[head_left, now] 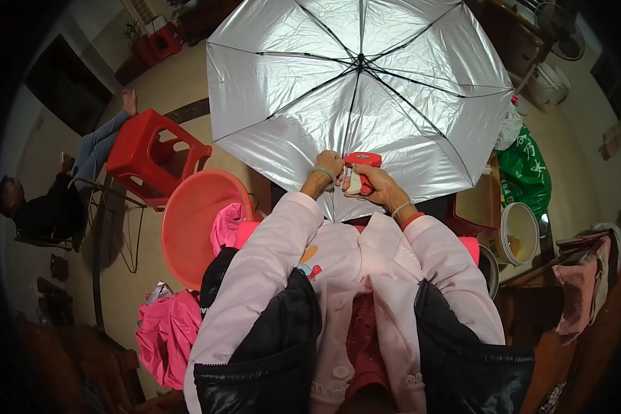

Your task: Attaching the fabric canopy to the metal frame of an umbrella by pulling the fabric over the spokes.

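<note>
A spread umbrella (407,90) faces me with its silver lining and black ribs. At its near edge my left hand (330,164) is closed, fingers pinched together. It is at the silver fabric, though what exactly it pinches is too small to tell. Just to the right, my right hand (385,190) wraps round a red and white hand-held tool (363,160), whose exact kind I cannot make out. The tool's red top lies against the umbrella's lower edge, close beside my left fingers.
To the left stand a red plastic stool (141,148) and a large orange-red basin (193,228) with pink fabric in it. A person (45,207) sits farther left. Bright pink fabric (169,338) lies below the basin. A green bag (528,172) and white bucket (519,234) are at right.
</note>
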`<state>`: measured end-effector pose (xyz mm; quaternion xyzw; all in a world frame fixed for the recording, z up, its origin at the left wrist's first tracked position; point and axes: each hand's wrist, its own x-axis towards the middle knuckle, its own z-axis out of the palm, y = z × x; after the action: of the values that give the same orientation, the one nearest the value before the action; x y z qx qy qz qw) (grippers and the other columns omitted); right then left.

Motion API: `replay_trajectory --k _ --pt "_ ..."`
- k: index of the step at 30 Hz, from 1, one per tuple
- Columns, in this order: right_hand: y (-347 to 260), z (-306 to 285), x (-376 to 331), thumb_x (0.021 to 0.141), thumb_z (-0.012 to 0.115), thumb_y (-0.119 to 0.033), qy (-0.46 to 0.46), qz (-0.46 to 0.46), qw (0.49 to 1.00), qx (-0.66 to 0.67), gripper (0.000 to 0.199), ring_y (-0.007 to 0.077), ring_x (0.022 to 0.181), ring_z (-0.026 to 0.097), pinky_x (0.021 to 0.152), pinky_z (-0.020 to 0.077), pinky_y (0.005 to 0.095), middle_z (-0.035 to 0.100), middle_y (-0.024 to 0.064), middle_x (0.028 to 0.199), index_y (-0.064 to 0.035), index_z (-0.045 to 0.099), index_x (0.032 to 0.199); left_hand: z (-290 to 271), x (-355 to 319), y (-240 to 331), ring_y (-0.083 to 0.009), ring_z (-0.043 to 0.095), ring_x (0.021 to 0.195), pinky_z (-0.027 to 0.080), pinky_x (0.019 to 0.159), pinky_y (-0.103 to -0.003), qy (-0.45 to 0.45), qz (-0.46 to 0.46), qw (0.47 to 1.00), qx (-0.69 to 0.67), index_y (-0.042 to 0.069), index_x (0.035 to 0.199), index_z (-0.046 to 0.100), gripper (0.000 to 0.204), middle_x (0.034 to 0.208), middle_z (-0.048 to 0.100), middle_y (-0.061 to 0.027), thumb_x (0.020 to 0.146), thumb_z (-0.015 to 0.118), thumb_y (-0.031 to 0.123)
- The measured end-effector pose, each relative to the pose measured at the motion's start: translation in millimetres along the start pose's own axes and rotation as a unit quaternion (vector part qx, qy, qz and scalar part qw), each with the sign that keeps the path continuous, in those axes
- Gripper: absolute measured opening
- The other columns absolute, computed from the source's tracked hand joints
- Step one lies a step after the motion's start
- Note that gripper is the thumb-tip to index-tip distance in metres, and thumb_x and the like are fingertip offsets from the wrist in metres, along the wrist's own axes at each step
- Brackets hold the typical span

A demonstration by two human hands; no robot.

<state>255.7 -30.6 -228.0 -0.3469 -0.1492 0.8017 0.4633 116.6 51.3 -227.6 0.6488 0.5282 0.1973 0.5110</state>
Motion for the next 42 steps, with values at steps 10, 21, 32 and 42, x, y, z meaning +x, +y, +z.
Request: replay_trajectory --k 10,21,32,42 --pt "2.1 -6.8 6.3 0.084 0.048 -0.015 0.001 -0.002 1.000 0.011 0.022 0.0285 0.066 0.061 0.061 0.0534 0.0447 0.058 0.0155 0.076 0.0014 0.046 0.099 0.3 3.3 -1.2 -0.0184 0.055 0.040 0.045 0.038 -0.031 -0.001 0.008 0.999 0.038 -0.007 0.064 0.058 0.021 0.052 0.057 -0.0118 0.076 0.047 0.008" --pt "2.1 -6.5 7.5 0.083 0.048 -0.013 0.000 0.003 1.000 0.018 0.020 0.0282 0.065 0.060 0.062 0.0526 0.0442 0.057 0.0158 0.076 0.0018 0.045 0.097 0.4 -0.3 1.5 -0.0181 0.055 0.040 0.046 0.038 -0.031 0.009 0.001 1.000 0.027 -0.007 0.067 0.058 0.020 0.053 0.057 -0.0118 0.076 0.047 0.008" --pt "-2.2 5.5 -2.6 0.083 0.047 -0.011 0.005 0.006 1.000 0.013 0.021 0.0284 0.065 0.059 0.062 0.0525 0.0445 0.056 0.0155 0.076 0.0025 0.043 0.099 1.0 2.1 -2.3 -0.0180 0.056 0.041 0.046 0.037 -0.030 0.019 -0.005 1.000 0.010 -0.007 0.071 0.057 0.017 0.054 0.057 -0.0125 0.076 0.049 0.007" --pt "-0.8 -0.9 1.4 0.086 0.048 -0.018 0.017 0.009 1.000 -0.015 0.028 0.0298 0.072 0.061 0.069 0.0523 0.0458 0.060 0.0192 0.085 -0.0022 0.046 0.109 2.4 2.8 -3.1 -0.0213 0.057 0.040 0.049 0.044 -0.032 0.042 0.025 0.998 0.049 -0.003 0.065 0.059 0.019 0.051 0.058 -0.0139 0.074 0.048 0.008"
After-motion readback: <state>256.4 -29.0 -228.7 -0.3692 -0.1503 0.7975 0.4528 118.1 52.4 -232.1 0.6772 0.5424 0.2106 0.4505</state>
